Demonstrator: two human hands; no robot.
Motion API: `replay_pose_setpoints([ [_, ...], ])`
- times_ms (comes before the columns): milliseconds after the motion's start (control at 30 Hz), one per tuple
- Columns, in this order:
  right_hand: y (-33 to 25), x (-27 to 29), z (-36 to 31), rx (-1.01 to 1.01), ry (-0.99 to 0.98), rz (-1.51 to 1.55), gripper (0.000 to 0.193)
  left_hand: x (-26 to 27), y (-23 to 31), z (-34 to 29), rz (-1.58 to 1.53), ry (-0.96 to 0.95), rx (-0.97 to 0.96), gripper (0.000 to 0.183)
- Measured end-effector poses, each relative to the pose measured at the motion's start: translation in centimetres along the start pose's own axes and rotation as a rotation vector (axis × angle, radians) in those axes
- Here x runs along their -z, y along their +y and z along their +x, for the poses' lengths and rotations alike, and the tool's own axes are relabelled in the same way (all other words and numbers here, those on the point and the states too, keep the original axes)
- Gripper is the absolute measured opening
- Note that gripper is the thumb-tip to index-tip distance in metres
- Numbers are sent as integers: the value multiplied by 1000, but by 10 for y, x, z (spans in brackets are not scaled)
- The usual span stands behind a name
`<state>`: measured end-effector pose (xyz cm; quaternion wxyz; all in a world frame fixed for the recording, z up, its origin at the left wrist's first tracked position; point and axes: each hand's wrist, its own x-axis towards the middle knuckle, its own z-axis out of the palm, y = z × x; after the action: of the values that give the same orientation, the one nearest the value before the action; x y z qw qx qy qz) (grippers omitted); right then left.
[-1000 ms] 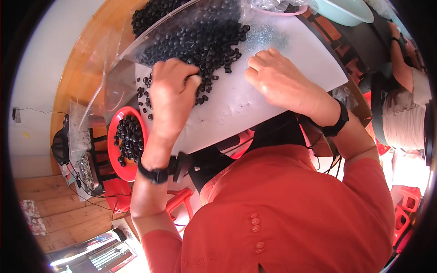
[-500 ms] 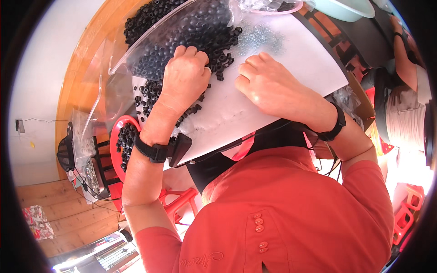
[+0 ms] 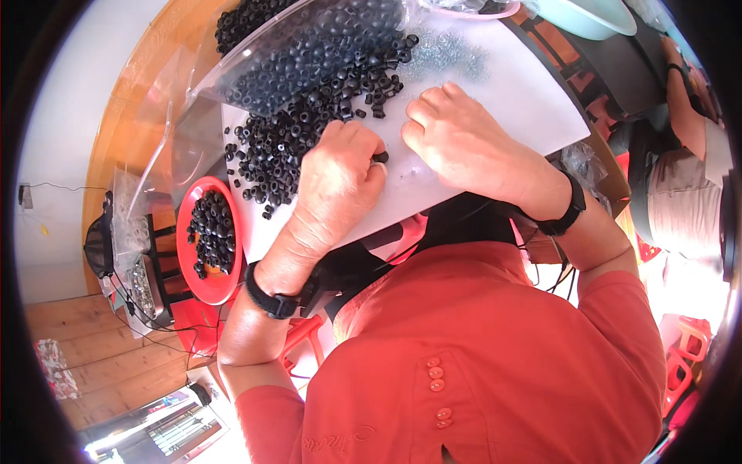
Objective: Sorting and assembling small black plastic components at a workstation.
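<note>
My left hand (image 3: 340,178) is closed over the white board (image 3: 525,100), a small black plastic piece (image 3: 380,157) showing between thumb and fingers. To its right, my right hand (image 3: 456,139) is curled with its fingertips pressed together; whatever they hold is hidden. Beyond and left of my left hand spreads a heap of small black ring-like plastic pieces (image 3: 290,143). Many more lie in or under a clear plastic sheet or bag (image 3: 309,54). At the board's far side is a scatter of tiny shiny metal pieces (image 3: 447,56), too fine to make out singly.
A red bowl (image 3: 238,267) with black pieces stands left of the board. Far right sits a pale green basin (image 3: 591,17). A wooden edge (image 3: 116,131) curves along the left. Another person's arm (image 3: 684,100) shows at right. Red stools (image 3: 680,356) stand below.
My left hand has come back from the heap, nearer to me and rightward, and a black piece now shows in it. My right hand has barely moved.
</note>
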<state>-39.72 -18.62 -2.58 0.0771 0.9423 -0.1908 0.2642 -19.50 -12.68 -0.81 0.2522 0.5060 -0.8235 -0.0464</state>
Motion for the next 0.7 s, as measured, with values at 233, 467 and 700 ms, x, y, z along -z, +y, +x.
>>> replay_pose_setpoints([
  [233, -2, 4, 7, -55, -132, -93, 11, -7, -2, -4, 42, 115, -2, 13],
  [467, -4, 5, 5, -67, -134, -78, 14, -6, -5, -17, -34, 115, 57, 15],
  [700, -2, 3, 7, -61, -74, 4, 23, -9, -5, -22, -129, 171, 99, 15],
])
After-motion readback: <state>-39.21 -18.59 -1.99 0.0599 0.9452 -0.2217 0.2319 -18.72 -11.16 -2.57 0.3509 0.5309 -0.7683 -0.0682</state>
